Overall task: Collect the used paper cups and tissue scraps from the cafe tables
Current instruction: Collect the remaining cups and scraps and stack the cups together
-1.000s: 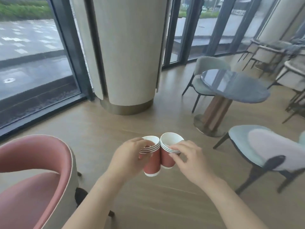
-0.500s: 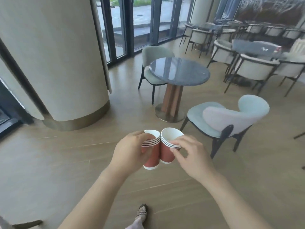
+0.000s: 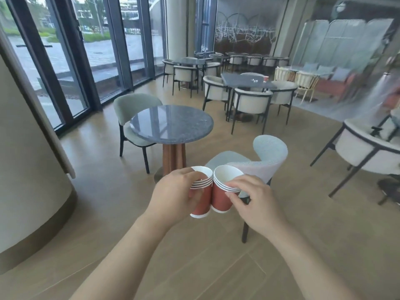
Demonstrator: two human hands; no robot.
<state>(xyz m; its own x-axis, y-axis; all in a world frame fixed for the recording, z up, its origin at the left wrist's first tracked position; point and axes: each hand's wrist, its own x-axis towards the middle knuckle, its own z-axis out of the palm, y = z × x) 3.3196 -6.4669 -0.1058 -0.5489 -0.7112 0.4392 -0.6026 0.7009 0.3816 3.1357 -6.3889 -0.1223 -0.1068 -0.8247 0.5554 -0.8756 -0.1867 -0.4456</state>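
I hold two stacks of nested red paper cups with white rims in front of me, side by side and touching. My left hand (image 3: 177, 193) grips the left cup stack (image 3: 202, 202). My right hand (image 3: 253, 198) grips the right cup stack (image 3: 223, 199) by its rim. Far off, a dark rectangular table (image 3: 238, 81) carries small white tissue scraps (image 3: 255, 80) and a red cup (image 3: 265, 79) near its right side. The round grey table (image 3: 171, 124) just ahead has nothing on its top.
A pale blue chair (image 3: 266, 154) stands right behind the cups. A green chair (image 3: 134, 109) sits beyond the round table. A thick column (image 3: 28, 169) fills the left side. White armchairs (image 3: 253, 102) ring the far table; another (image 3: 365, 148) stands at right. Glass walls run along the left.
My view has swung right, away from the window and pink chair toward the cafe interior. Both hands keep the same hold on the two cup stacks.
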